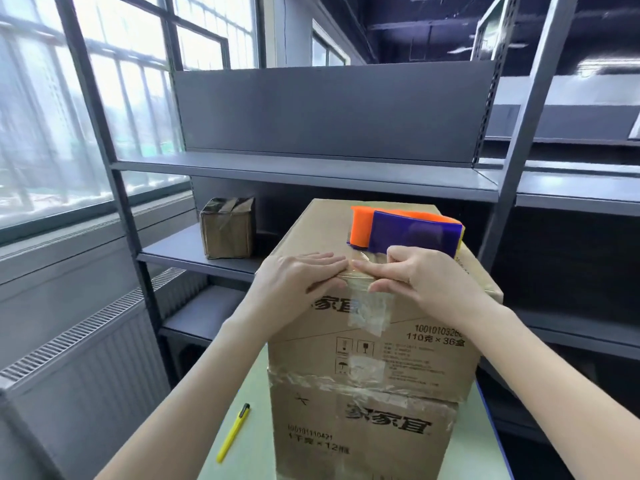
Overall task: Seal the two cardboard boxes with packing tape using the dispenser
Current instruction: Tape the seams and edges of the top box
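Two cardboard boxes are stacked on the table: the upper box (426, 327) rests on the lower box (363, 438). An orange and purple tape dispenser (405, 232) lies on the upper box's top, near its far right. Clear tape (372, 310) runs over the near top edge and down the front face. My left hand (298, 282) lies flat with fingers together on that edge. My right hand (422, 278) presses the tape at the edge with its fingertips, just in front of the dispenser. Neither hand holds the dispenser.
A yellow utility knife (233, 433) lies on the pale green table (239, 393) left of the boxes. Grey metal shelving (311, 168) stands behind, with a small taped cardboard box (228, 228) on a lower shelf. A radiator (90, 368) and windows are at left.
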`<state>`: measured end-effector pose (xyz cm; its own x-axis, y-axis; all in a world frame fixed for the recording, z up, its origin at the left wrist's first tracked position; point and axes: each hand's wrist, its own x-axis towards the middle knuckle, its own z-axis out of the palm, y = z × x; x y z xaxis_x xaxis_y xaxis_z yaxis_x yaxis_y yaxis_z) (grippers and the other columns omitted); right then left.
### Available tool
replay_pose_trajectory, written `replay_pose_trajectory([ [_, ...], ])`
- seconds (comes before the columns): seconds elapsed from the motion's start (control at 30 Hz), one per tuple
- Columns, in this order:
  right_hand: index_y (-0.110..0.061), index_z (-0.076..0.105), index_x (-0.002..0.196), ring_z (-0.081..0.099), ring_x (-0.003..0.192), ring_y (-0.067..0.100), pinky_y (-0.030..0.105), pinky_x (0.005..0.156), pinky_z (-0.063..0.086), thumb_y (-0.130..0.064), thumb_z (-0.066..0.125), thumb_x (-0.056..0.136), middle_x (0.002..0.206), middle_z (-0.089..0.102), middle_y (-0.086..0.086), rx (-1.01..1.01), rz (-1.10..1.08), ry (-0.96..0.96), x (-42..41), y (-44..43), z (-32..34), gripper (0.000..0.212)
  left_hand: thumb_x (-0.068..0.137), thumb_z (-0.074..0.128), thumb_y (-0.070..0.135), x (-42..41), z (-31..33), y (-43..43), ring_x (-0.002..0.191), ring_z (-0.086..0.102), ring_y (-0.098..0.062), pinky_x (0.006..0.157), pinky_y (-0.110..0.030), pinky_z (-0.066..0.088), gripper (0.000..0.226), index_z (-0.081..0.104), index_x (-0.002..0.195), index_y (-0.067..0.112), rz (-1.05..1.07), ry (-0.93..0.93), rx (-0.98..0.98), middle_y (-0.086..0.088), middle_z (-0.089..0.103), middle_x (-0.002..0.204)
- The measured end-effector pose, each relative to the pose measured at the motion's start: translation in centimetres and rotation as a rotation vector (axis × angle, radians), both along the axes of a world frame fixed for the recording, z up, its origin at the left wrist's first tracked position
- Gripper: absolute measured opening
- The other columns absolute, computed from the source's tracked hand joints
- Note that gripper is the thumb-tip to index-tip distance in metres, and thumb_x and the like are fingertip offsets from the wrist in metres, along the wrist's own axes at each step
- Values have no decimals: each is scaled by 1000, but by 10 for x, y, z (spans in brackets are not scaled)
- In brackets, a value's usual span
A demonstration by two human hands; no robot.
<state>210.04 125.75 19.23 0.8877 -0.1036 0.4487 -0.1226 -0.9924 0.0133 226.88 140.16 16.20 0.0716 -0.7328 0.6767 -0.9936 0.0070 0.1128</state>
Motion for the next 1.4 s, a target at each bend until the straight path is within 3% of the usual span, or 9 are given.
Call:
replay_pose_trajectory([
  [0.3, -30, 63, 119, 48, 60, 9, 30, 47, 46, -49, 39, 90, 66, 44, -11, -80, 7, -62, 1, 6, -7, 42, 90, 39, 37, 2, 0, 5, 115, 52, -5, 98, -10, 29, 43, 68, 115, 19, -39, -66, 20, 6, 66, 117],
  [0.4, -24, 66, 117, 44, 72, 9, 29, 64, 46, -37, 55, 90, 76, 47, -9, -11, -41, -75, 6, 14, -2, 32, 90, 28, 43, 12, 3, 17, 125, 48, -7, 105, -26, 39, 53, 60, 127, 22, -9, -4, 84, 9, 57, 129],
  [0.5, -17, 71, 108, 48, 83, 18, 34, 81, 44, -32, 59, 85, 87, 55, 0, -6, -8, -97, 21, 25, 3, 30, 92, 46, 43, 26, 6, 39, 116, 53, -3, 93, -27, 46, 42, 58, 129, 25, 133, 143, -20, 14, 55, 130],
  [0.6, -21, 61, 123, 49, 113, 21, 36, 99, 38, -42, 59, 87, 120, 56, 4, 83, 36, -5, 51, 39, 4, 42, 94, 43, 44, 40, 3, 56, 96, 63, -16, 74, -29, 47, 36, 71, 102, 23, 339, 154, -49, 5, 71, 103],
  [0.73, -31, 41, 139, 34, 136, 11, 35, 105, 36, -41, 44, 96, 147, 39, -7, 128, 77, 105, 90, 63, 0, 45, 95, 39, 45, 46, -6, 63, 66, 45, -18, 56, -31, 29, 40, 46, 64, 19, 454, 281, 83, 6, 46, 60],
  [0.87, -41, 39, 138, 36, 135, 6, 36, 101, 41, -39, 39, 98, 145, 39, -18, 65, 22, 133, 103, 65, -7, 40, 96, 43, 41, 45, -13, 65, 62, 44, -8, 55, -28, 33, 38, 48, 68, 16, 315, 311, 161, 7, 46, 62],
  [1.07, -44, 53, 127, 43, 129, 4, 34, 96, 44, -39, 47, 94, 134, 49, -23, 169, -14, 53, 105, 71, -6, 33, 92, 43, 35, 49, -26, 61, 61, 46, -23, 57, -41, 42, 38, 48, 68, 6, 169, 265, 8, 0, 49, 62],
  [1.23, -48, 52, 125, 40, 129, -1, 33, 96, 44, -42, 46, 94, 132, 48, -28, 154, -60, 21, 103, 73, -11, 32, 86, 48, 22, 43, -25, 55, 46, 35, -23, 44, -31, 30, 32, 34, 58, 16, 198, 119, -81, 7, 34, 52],
  [1.4, -46, 53, 125, 36, 131, -5, 31, 99, 42, -42, 46, 92, 132, 48, -29, 161, -77, 30, 103, 75, -11, 34, 90, 37, 24, 44, -36, 59, 57, 42, -25, 52, -41, 38, 27, 40, 68, 9, 122, 229, -64, 1, 46, 66],
])
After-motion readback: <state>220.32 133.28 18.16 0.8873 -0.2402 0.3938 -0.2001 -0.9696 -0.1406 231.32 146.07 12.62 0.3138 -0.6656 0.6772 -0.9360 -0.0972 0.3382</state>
